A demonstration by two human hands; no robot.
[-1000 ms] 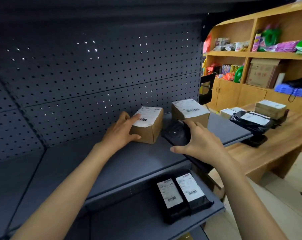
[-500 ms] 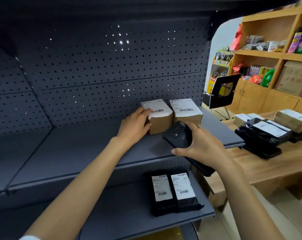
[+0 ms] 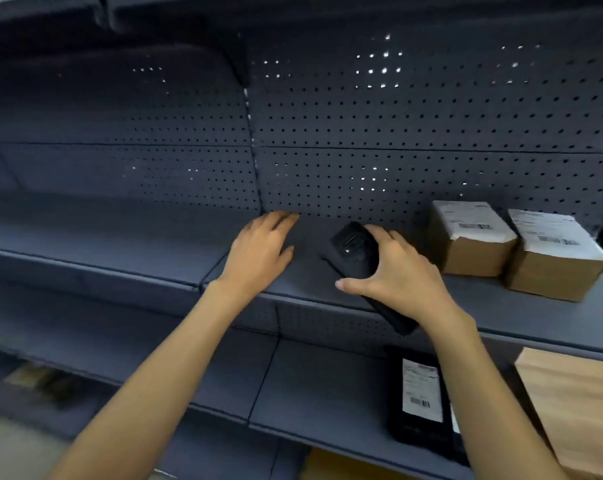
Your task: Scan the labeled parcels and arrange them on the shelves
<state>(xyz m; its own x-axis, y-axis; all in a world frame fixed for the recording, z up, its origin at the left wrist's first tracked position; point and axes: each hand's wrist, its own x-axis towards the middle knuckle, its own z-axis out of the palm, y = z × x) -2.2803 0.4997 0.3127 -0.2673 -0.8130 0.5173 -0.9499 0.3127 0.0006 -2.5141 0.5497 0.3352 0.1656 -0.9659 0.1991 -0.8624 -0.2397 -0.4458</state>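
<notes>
- Head view: left hand (image 3: 258, 251) hovers flat, fingers relaxed and empty, over the upper shelf (image 3: 500, 306).
- Right hand (image 3: 397, 282) grips a black scanner (image 3: 353, 252).
- Two brown labeled boxes (image 3: 473, 237) (image 3: 556, 258) sit side by side on that shelf, right of both hands.
- Black labeled parcel (image 3: 419, 400) lies on the lower shelf (image 3: 310, 393).
</notes>
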